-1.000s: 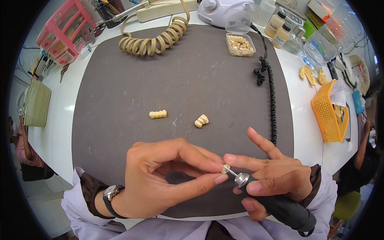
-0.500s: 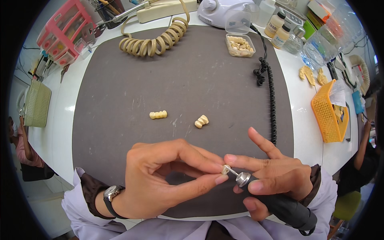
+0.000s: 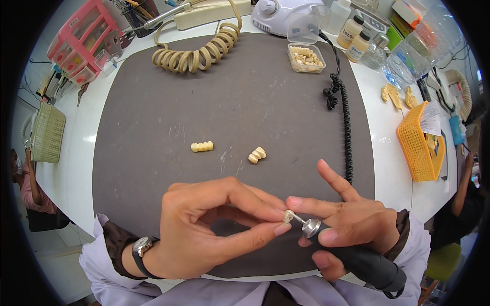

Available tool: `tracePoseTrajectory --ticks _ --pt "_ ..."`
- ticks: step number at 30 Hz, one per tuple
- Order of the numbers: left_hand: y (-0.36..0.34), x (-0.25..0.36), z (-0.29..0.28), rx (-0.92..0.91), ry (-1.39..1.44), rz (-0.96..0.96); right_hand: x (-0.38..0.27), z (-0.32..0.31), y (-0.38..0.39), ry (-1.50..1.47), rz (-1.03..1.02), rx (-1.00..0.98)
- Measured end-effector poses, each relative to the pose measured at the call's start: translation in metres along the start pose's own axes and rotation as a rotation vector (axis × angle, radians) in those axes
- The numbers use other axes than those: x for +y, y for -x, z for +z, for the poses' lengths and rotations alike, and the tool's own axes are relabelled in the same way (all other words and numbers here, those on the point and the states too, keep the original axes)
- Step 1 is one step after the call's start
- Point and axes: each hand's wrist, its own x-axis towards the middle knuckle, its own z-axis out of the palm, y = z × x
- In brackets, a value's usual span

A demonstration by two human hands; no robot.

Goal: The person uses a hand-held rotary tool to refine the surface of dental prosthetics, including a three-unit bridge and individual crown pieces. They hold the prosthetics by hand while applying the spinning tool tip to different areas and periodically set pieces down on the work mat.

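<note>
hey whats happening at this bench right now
A person in a white coat pinches a small cream tooth-shaped piece between the thumb and forefinger of the left hand. The right hand holds a black pen-like rotary handpiece, its metal tip at the piece. Two cream tooth bridges lie apart on the dark grey mat, further from the person than the hands. A clear box of similar pieces sits at the mat's far edge.

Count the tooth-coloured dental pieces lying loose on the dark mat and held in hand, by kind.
Cream multi-tooth bridge pieces lying on the grey mat: 2 (left one, right one)
Small cream crown pinched in the left hand, against the black rotary handpiece in the right hand: 1
Total: 3
</note>
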Motion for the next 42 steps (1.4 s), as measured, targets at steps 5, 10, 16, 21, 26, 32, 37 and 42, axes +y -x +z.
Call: tracePoseTrajectory --ticks 5,10,16,21,26,32,37,42 --pt "-0.0001 0.0017 0.0001 0.003 -0.004 -0.019 -0.0023 -0.0007 -0.0012 0.024 -0.001 -0.030" --pt "0.0001 0.0019 0.0004 0.010 0.002 -0.042 0.0014 -0.0012 -0.0029 0.020 -0.038 -0.047" --pt "0.0010 0.0036 0.0024 0.019 0.072 -0.095 -0.0016 -0.0005 -0.0017 0.005 -0.045 -0.018" --pt "0.0006 0.0032 0.0018 0.007 0.074 -0.106 -0.0023 0.0033 0.0020 -0.014 -0.023 0.034" --pt "0.0006 0.0023 0.0020 0.012 0.068 -0.100 0.0002 -0.0002 -0.0009 -0.019 -0.049 -0.032" --pt "0.0006 0.0014 0.0023 0.011 0.060 -0.079 0.0026 0.0015 0.0020 -0.061 -0.040 -0.017" --pt "0.0007 0.0012 0.0020 0.014 0.067 -0.079 0.0038 -0.0008 0.0013 -0.060 -0.039 -0.091" --pt "0.0005 0.0008 0.0022 0.013 0.075 -0.083 0.0025 0.0006 0.0025 -0.051 -0.002 -0.063"
